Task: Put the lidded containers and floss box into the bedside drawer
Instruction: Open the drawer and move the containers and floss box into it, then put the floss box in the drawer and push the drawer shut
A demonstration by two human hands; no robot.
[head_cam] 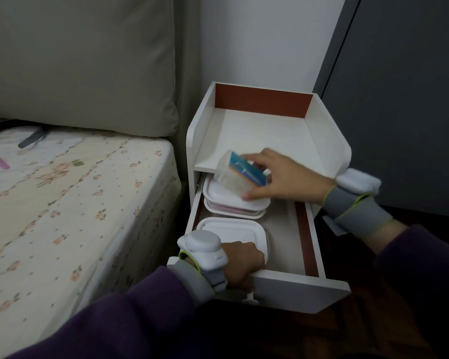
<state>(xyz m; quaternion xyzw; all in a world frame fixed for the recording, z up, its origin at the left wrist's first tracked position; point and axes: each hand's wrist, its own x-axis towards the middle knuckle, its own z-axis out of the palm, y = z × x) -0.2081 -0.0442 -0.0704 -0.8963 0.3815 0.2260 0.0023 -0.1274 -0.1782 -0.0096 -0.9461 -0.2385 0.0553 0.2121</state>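
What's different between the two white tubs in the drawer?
The near tub lies bare on top at the drawer's front, partly behind the left hand; the far tub sits further back, part under the shelf. The far tub has the floss box, held by the right hand, over its lid. Both are squarish with white lids.

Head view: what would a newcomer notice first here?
The right hand holds a clear floss box with a blue label, tilted over the rear lidded container in the open drawer. The left hand grips the drawer front, beside a second white lidded container. A floral bed lies to the left.
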